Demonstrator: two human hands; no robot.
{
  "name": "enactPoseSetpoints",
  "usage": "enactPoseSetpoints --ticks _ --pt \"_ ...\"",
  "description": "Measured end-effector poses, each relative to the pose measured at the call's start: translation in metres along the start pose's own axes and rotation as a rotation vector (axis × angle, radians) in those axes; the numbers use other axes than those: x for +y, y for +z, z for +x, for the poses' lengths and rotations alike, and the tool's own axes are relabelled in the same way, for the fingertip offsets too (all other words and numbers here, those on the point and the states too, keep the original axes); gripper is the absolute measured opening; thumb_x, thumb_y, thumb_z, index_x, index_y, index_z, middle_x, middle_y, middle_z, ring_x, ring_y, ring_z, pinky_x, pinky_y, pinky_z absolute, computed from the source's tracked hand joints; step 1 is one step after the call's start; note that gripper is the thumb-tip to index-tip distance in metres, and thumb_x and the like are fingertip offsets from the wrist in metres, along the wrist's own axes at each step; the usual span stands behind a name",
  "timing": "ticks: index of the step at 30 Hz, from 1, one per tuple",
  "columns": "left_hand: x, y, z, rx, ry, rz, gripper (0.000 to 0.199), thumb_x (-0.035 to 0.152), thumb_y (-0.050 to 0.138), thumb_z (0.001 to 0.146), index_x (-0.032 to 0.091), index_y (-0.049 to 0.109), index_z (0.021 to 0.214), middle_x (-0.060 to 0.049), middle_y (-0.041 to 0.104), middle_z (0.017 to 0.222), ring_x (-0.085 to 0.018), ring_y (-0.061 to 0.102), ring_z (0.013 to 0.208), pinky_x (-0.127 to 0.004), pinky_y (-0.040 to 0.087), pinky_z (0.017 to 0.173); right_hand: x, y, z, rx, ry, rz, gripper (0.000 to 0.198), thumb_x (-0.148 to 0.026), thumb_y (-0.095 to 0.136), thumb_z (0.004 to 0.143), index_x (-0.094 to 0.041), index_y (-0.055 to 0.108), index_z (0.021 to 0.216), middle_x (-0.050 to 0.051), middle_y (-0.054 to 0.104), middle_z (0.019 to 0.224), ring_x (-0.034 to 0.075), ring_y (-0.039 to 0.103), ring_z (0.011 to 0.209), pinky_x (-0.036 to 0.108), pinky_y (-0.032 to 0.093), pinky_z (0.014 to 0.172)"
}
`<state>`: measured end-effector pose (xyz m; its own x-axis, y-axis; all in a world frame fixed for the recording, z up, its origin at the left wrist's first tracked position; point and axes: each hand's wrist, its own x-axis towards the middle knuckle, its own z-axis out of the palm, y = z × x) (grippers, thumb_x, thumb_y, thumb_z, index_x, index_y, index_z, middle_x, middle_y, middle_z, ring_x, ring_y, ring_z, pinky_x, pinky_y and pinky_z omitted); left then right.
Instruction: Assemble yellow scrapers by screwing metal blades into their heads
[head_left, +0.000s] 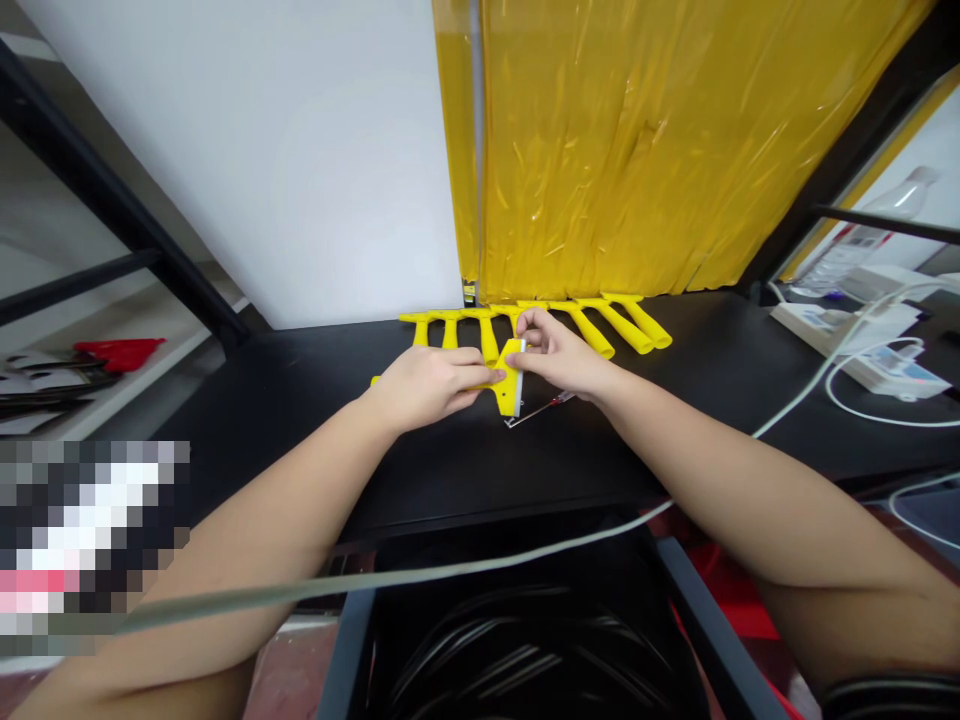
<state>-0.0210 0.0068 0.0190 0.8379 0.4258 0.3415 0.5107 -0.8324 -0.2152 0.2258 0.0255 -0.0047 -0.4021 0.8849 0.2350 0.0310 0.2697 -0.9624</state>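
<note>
A yellow scraper (511, 378) with a pale strip along its right edge is held over the black shelf. My left hand (435, 385) is closed round its handle, and the fingertips press on its head. My right hand (559, 355) pinches the upper part of the head, by the pale strip. Below my right hand lies a thin metal tool with a reddish handle (559, 398), perhaps a screwdriver. A tiny metal piece (509, 423) is at its tip. Behind my hands, several yellow scrapers (630, 325) stand in a row against the back wall.
The black shelf (465, 480) has a white panel (337, 150) and yellow plastic sheeting (600, 150) behind it. White power strips (885, 350) and a clear bottle (862, 235) sit at right. A pale cable (480, 567) crosses in front of my forearms.
</note>
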Motion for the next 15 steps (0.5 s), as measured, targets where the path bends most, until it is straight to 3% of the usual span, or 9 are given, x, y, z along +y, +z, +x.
enactPoseSetpoints --ticks 7,11,15 --pt "0.003 0.001 0.001 -0.006 0.023 0.038 0.030 0.028 0.056 0.102 0.030 0.073 0.126 -0.002 0.076 0.106 -0.016 0.072 0.084 -0.027 0.044 0.057 0.001 0.005 0.002 0.029 0.146 0.093 0.037 -0.021 0.075 0.069 -0.025 0.048 0.094 -0.007 0.055 0.070 0.012 0.053 0.063 0.027 0.046 0.063" --pt "0.003 0.001 0.001 -0.006 0.003 0.019 0.029 0.028 0.058 0.100 0.030 0.073 0.125 0.000 0.076 0.107 -0.016 0.072 0.085 -0.026 0.045 0.058 0.002 0.005 0.004 0.046 0.137 0.133 0.036 -0.021 0.077 0.071 -0.024 0.051 0.095 -0.005 0.058 0.074 0.012 0.058 0.066 0.027 0.052 0.066" --pt "-0.002 -0.002 0.000 -0.012 -0.050 -0.025 0.029 0.029 0.059 0.099 0.029 0.073 0.125 0.000 0.076 0.108 -0.016 0.071 0.085 -0.027 0.048 0.062 0.002 -0.010 0.005 0.149 0.064 -0.096 0.029 -0.023 0.077 0.077 -0.022 0.058 0.097 -0.002 0.063 0.079 0.013 0.060 0.067 0.029 0.051 0.066"
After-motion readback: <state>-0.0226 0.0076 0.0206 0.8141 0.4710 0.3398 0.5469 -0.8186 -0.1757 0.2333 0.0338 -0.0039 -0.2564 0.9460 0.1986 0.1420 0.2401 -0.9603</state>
